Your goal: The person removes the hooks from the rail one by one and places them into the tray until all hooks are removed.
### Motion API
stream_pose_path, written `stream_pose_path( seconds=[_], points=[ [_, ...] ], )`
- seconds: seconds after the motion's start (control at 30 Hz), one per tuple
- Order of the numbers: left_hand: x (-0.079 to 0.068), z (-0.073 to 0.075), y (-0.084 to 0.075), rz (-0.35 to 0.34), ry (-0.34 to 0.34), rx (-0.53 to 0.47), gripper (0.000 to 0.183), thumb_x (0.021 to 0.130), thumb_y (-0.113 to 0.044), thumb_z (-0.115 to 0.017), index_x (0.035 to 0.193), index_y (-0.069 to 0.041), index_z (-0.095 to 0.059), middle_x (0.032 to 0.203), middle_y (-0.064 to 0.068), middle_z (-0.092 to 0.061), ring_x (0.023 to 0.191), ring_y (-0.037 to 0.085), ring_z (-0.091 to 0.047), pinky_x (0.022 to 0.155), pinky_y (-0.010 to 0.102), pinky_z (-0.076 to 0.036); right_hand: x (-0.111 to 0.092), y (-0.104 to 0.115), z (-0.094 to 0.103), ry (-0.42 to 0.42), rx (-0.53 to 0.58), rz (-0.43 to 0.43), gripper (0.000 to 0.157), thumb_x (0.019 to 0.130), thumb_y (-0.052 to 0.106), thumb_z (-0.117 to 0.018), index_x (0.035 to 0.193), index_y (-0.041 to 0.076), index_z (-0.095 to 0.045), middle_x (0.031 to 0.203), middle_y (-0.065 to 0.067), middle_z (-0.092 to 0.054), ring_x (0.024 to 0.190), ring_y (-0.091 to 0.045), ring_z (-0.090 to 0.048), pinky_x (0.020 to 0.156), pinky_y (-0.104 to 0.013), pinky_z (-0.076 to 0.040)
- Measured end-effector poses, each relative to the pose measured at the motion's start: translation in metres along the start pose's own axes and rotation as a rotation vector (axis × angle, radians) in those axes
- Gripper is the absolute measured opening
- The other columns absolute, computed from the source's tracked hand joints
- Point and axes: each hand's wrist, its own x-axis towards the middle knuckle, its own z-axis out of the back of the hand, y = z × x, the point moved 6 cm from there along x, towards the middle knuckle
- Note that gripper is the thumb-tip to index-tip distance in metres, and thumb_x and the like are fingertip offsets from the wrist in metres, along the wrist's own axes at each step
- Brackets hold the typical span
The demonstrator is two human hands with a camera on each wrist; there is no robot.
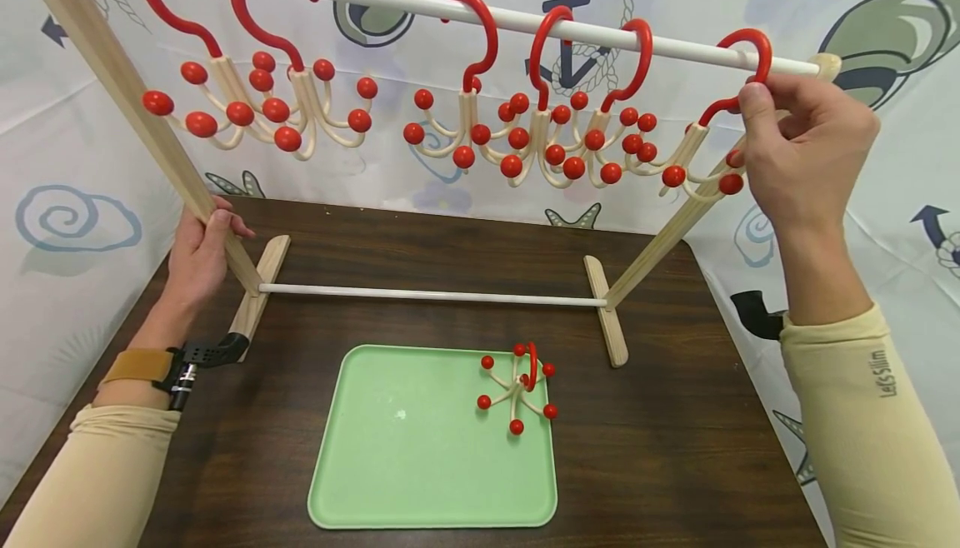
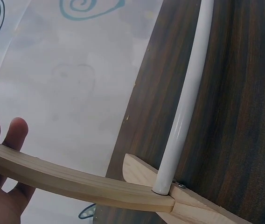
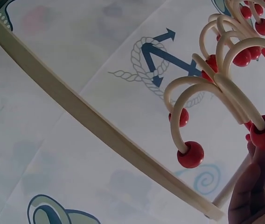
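My right hand [image 1: 813,136] pinches the red hook of a multi-armed hanger [image 1: 686,148] between thumb and fingers, at the right end of the white top rod [image 1: 517,22]. The hook loops over the rod, and the hanger's cream arms with red ball tips tilt down to the left. In the right wrist view the hanger's curved arms [image 3: 228,88] show close to the fingers [image 3: 244,196]. My left hand [image 1: 197,250] grips the rack's left wooden post [image 1: 135,107], low down; the left wrist view shows fingers [image 2: 17,133] on the far side of that post.
Several more hangers [image 1: 300,98] hang along the rod, in a left and a middle group. Another hanger [image 1: 516,390] lies on the green tray [image 1: 420,448] at the front. The rack's lower white bar [image 1: 435,292] and wooden feet [image 1: 606,311] stand on the dark table.
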Motion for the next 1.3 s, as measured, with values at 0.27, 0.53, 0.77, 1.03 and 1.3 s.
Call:
stream_pose_path(
  seconds=[0.27,0.53,0.77,1.03,1.3],
  points=[
    [0.000,0.000,-0.002,0.003,0.005,0.006,0.016,0.107,-0.023,-0.034,0.119,-0.018,-0.044,0.093,0.008,-0.055,0.088,0.012,-0.060,0.082,0.030,-0.038,0.000,-0.004,0.007,-0.012,0.026,0.004,0.020,0.093,0.017,-0.065,0.108,0.007,-0.075,0.094,0.001,-0.073,0.050,0.001,-0.052,0.056,-0.011,-0.044],
    [-0.002,0.000,-0.004,-0.010,0.001,0.000,0.015,0.107,-0.021,-0.034,0.117,-0.021,-0.045,0.092,0.008,-0.055,0.087,0.012,-0.060,0.080,0.030,-0.039,0.004,-0.011,0.013,-0.043,-0.024,0.017,0.021,0.093,0.019,-0.065,0.109,0.009,-0.075,0.099,-0.001,-0.073,0.058,0.003,-0.053,0.062,-0.012,-0.045],
    [-0.003,-0.001,-0.011,0.009,0.005,0.000,0.014,0.107,-0.021,-0.034,0.116,-0.018,-0.045,0.092,0.009,-0.054,0.087,0.012,-0.060,0.082,0.030,-0.039,0.006,-0.009,0.016,-0.046,-0.069,0.154,0.023,0.096,0.024,-0.063,0.109,0.010,-0.075,0.099,0.000,-0.073,0.060,0.005,-0.053,0.063,-0.013,-0.044],
    [0.000,0.000,-0.002,-0.011,-0.004,-0.007,0.016,0.107,-0.021,-0.034,0.118,-0.017,-0.045,0.092,0.007,-0.055,0.087,0.012,-0.060,0.081,0.029,-0.039,-0.002,-0.008,0.024,-0.084,-0.036,0.103,0.020,0.093,0.020,-0.066,0.108,0.010,-0.075,0.099,0.000,-0.073,0.059,0.008,-0.056,0.062,-0.009,-0.043],
    [0.001,0.000,0.000,-0.016,-0.007,-0.002,0.020,0.107,-0.022,-0.034,0.120,-0.011,-0.044,0.091,0.005,-0.055,0.086,0.010,-0.060,0.081,0.027,-0.040,-0.015,-0.007,0.030,-0.076,-0.024,0.142,0.020,0.092,0.017,-0.067,0.107,0.008,-0.075,0.099,-0.008,-0.073,0.057,0.009,-0.056,0.060,-0.009,-0.044]
  ],
)
